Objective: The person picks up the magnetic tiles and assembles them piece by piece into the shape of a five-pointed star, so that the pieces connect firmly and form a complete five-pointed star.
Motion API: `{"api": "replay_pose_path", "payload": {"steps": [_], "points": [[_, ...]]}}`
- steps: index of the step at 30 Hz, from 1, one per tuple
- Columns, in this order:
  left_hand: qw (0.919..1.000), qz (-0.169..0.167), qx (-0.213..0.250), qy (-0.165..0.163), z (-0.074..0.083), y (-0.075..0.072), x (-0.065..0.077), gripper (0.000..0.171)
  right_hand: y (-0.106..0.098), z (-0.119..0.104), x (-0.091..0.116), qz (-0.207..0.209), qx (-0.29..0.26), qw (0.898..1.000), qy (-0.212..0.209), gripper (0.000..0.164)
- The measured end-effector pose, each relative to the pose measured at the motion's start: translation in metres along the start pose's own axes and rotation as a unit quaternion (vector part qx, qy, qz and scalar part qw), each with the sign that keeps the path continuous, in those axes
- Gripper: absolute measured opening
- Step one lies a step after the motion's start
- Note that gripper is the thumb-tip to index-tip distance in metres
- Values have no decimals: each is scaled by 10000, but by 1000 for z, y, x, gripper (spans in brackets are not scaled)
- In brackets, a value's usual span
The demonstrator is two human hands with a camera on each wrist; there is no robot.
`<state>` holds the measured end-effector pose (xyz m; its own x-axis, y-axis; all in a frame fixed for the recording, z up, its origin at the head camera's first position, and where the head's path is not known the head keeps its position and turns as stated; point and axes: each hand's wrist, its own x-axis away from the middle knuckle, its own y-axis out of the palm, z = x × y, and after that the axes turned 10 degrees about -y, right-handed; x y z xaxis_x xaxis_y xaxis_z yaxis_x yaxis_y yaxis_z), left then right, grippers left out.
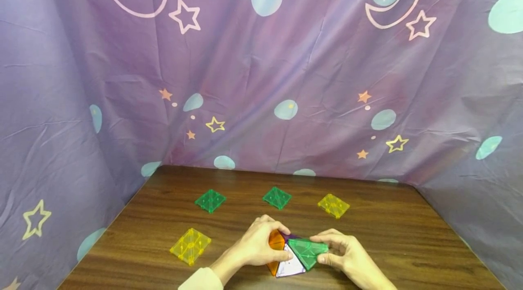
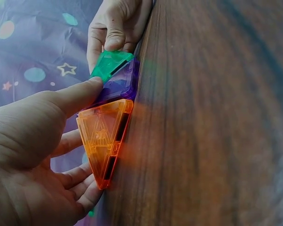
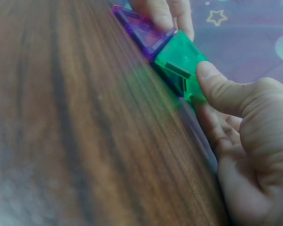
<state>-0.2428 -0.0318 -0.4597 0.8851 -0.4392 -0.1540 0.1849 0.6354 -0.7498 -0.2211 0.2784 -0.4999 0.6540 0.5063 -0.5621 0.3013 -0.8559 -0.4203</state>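
Near the table's front edge, translucent magnetic tiles stand joined in a small tilted-sided form. My left hand (image 1: 261,242) grips it, thumb over the front and fingers round the far side. On its left is an orange triangular tile (image 2: 104,136). Facing front is a triangular tile (image 1: 291,266) that looks pale with glare; the left wrist view shows a purple tile (image 2: 117,87) there. A green tile (image 1: 308,251) meets it on the right. My right hand (image 1: 347,253) pinches that green tile between thumb and fingers. The far side of the form is mostly hidden.
On the brown wooden table (image 1: 147,235) lie more flat tiles: a yellow one (image 1: 190,247) at left, two green ones (image 1: 210,201) (image 1: 277,198) farther back, and another yellow one (image 1: 334,205) at back right. A purple star-patterned cloth (image 1: 245,145) surrounds the table.
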Motion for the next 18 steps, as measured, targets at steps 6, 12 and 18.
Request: {"api": "replay_pose_path", "payload": {"steps": [6,12,18], "points": [[10000,-15,30,-71,1,0,1,49,-1,-6,-1,229,82,9965,806,38],[9998,-52,160,-130,-2,0,0,56,-12,-2,-6,1151,747,9748,1756,32],[9992,-101,277,-251,-2,1,-1,65,-44,23,-6,1586,2146,9400,2125,39]]}}
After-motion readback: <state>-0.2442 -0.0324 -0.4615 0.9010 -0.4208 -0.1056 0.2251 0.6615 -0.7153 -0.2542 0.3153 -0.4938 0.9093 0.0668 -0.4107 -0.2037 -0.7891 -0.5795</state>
